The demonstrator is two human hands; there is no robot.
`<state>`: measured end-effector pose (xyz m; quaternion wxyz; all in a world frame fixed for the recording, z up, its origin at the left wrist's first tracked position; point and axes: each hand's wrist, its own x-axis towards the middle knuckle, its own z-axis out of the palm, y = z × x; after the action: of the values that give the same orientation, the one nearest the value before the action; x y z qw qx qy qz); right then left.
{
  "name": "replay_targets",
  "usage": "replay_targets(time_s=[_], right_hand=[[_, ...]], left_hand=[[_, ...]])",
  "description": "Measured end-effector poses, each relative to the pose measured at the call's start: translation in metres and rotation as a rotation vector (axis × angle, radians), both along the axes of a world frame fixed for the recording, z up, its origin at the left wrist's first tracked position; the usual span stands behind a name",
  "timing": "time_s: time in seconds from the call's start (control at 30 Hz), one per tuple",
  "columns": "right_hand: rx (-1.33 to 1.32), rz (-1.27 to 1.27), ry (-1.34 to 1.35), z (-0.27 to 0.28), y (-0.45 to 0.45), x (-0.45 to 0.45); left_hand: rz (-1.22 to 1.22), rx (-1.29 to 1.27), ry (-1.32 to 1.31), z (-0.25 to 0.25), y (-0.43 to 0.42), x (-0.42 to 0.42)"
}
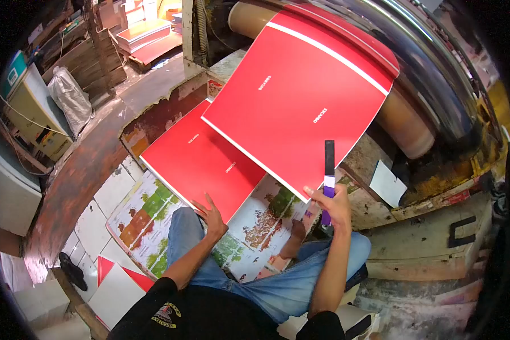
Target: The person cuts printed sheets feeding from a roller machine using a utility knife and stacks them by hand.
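My left hand (212, 220) rests with fingers spread at the lower edge of a flat red printed sheet (192, 164). That sheet lies in front of my knees on a colourful printed sheet (144, 221). In my right hand (337, 207) is a slim purple and black cutter-like tool (329, 161), held upright; its blade cannot be made out. The thumb of that hand also lies at the near corner of a larger red sheet (300, 85). This larger sheet slopes up to the rollers, its far end curving over, and overlaps the lower one.
A shiny metal roller (413, 51) and a brown roller (408, 127) stand ahead on the right. A white paper piece (387, 182) lies on the machine ledge. Stacked sheets (144, 35) sit at the back left. A black shoe (72, 271) is on the tiles.
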<state>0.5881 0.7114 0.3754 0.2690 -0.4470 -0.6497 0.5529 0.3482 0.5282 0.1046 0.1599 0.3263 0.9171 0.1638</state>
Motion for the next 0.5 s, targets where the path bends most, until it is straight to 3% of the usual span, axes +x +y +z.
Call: replay_targets(time_s=[0.1,0.17,0.2,0.23,0.3,0.37,0.43,0.5], right_hand=[[0.002,0.083,-0.016,-0.006,0.002,0.007],[0.042,0.218,-0.048,-0.008,0.000,0.009],[0.033,0.243,-0.105,-0.006,-0.001,0.010],[0.041,0.236,-0.102,-0.001,-0.002,0.010],[0.053,0.392,-0.052,0.007,-0.009,0.010],[0.094,0.443,-0.082,0.012,-0.006,0.013],[0.183,0.601,0.022,0.021,-0.009,0.019],[-0.095,0.726,-0.156,0.032,-0.008,0.028]], left_hand=[[-0.010,0.038,-0.155,0.013,0.005,0.010],[0.146,-0.085,-0.023,0.019,0.010,0.017],[0.139,-0.077,-0.021,0.051,0.015,0.016],[-0.247,-0.038,-0.291,0.108,0.019,0.012],[-0.639,-0.009,-0.555,0.138,0.028,0.018],[-0.470,1.014,-1.990,0.135,0.051,0.036],[-0.095,1.234,-2.307,0.174,0.059,0.041],[0.056,1.056,-1.977,0.175,0.062,0.042]])
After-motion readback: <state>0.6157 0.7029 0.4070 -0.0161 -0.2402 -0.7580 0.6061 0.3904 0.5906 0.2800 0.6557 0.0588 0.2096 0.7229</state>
